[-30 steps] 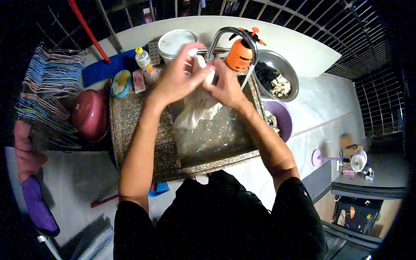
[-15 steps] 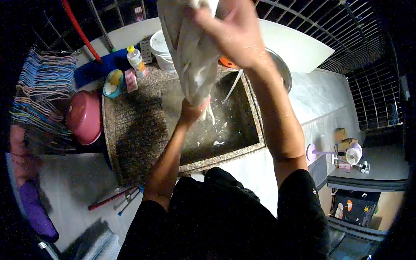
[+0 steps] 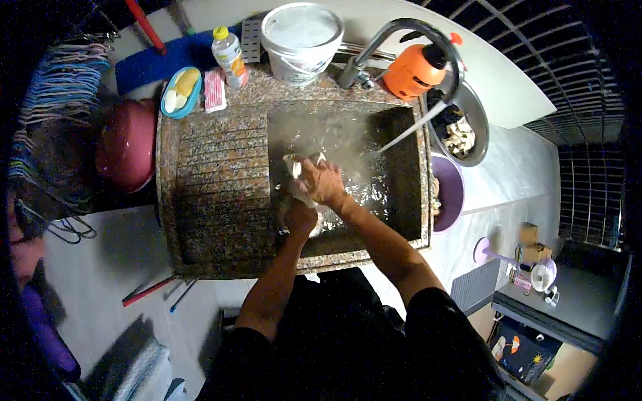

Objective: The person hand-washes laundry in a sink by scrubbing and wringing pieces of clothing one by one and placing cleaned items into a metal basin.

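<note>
A wet, pale cloth (image 3: 294, 167) is bunched up low over the water in the stone sink (image 3: 221, 140). My right hand (image 3: 324, 183) is wrapped round its upper part, and some of the fabric pokes out past the fingers. Just below it, my left hand (image 3: 301, 218) is closed on the lower part of the same bundle. Most of the cloth is hidden by my hands. From the curved tap (image 3: 408, 25) a stream of water runs into the basin, right of my hands.
Along the back ledge are a soap dish (image 3: 190, 100), a bottle (image 3: 229, 57), a white bucket (image 3: 301, 57) and an orange spray bottle (image 3: 411, 73). A metal basin (image 3: 483, 134) and a purple tub (image 3: 455, 194) with cloth stand to the right. A pink basin (image 3: 124, 147) and hangers (image 3: 63, 100) are at left.
The cloth, held up high and stretched between my hands before, is now down at the water and bunched. My right hand has come down beside my left and closed on it. The view has shifted.
</note>
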Demonstrator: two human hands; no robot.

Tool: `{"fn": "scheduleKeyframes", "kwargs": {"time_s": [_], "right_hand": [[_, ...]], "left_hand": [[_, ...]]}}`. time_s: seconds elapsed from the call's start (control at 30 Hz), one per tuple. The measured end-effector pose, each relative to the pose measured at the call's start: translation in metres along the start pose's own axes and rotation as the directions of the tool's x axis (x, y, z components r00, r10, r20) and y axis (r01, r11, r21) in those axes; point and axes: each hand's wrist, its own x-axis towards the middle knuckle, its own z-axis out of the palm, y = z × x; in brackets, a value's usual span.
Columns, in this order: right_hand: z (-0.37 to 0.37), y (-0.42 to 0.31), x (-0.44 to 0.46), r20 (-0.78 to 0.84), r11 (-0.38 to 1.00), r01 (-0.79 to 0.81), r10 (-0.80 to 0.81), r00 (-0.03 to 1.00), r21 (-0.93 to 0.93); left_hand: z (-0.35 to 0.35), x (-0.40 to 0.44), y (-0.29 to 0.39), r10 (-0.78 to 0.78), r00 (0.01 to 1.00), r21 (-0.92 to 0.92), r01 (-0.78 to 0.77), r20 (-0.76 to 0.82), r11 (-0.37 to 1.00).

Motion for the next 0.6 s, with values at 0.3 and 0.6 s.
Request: {"fn": "scheduleKeyframes", "kwargs": {"time_s": [0.3, 0.6], "right_hand": [[0.139, 0.027, 0.074, -0.021, 0.995, -0.091, 0.090, 0.996, -0.033], [0.137, 0.040, 0.149, 0.071, 0.979, -0.194, 0.199, 0.977, -0.065]], "left_hand": [[0.083, 0.018, -0.045, -0.109, 0.984, 0.029, 0.106, 0.142, 0.994], [0.084, 0.031, -0.049, -0.226, 0.805, 0.528, -0.124, 0.549, 0.840]]}}
